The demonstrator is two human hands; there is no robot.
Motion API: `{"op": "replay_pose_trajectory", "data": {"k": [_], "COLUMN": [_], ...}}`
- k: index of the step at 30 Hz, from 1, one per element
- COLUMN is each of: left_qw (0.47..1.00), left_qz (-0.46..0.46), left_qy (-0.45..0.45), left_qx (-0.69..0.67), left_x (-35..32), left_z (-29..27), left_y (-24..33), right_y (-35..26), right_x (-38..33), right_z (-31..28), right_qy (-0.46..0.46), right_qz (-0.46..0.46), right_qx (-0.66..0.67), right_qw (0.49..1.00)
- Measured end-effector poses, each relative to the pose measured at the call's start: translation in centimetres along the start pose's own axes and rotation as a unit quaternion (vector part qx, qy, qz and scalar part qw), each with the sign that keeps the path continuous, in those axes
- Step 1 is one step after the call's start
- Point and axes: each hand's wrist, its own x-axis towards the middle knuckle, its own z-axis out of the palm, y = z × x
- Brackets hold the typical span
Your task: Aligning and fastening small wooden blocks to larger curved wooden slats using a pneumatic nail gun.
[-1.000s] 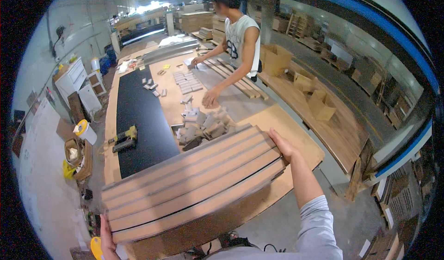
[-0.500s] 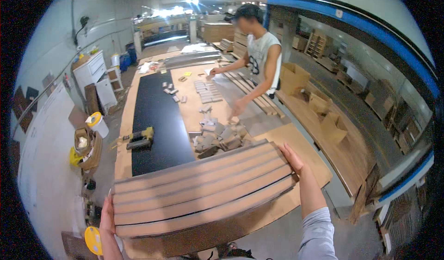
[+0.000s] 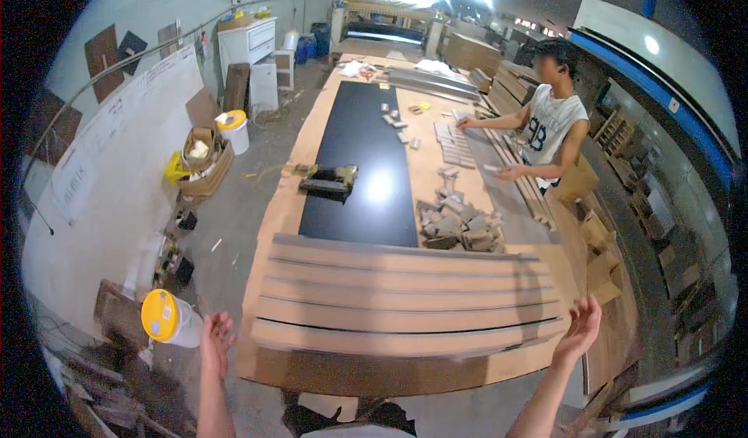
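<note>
Several long light-brown wooden strips (image 3: 405, 292) with grey and dark edges lie side by side across the near end of the worktable. Off their left end, my left hand (image 3: 216, 341) is raised with fingers parted and slightly curled, holding nothing. My right hand (image 3: 578, 329) is up past the right end, palm turned inward, fingers loose and empty. Neither hand touches the strips. Beyond them lie a long black panel (image 3: 362, 150) and a heap of small wooden blocks (image 3: 463, 224). A yellow-and-black power tool (image 3: 330, 181) rests on the panel's left side.
A co-worker (image 3: 553, 123) stands at the table's right side, hands over rows of small blocks (image 3: 453, 146). A white bucket with a yellow lid (image 3: 161, 316) stands left of my left hand. Another bucket (image 3: 232, 130) and a cardboard box (image 3: 204, 165) stand farther along the left floor.
Both my hands have let go of the strips' ends and moved outward. The strips now lie flatter and squarer on the table. My view has turned left, and the co-worker's body is more upright.
</note>
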Motion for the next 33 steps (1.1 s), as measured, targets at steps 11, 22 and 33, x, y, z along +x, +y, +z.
{"op": "replay_pose_trajectory", "data": {"k": [11, 22, 33], "left_qw": [0.985, 0.980, 0.955], "left_qz": [-0.149, -0.129, -0.190], "left_qy": [0.065, 0.146, -0.029], "left_qx": [-0.057, 0.046, 0.224], "left_x": [-5.0, -6.3, 16.3], "left_z": [-19.1, -28.4, -28.6], "left_y": [-9.7, -0.3, 2.5], "right_y": [-11.6, -6.0, -0.9], "right_x": [-38.5, -50.6, -50.0], "right_z": [33.7, 53.2, 55.7], "right_qy": [-0.586, -0.548, -0.407], "right_qz": [0.036, 0.055, 0.023], "right_qx": [0.054, -0.044, -0.189], "right_qw": [0.808, 0.834, 0.893]}}
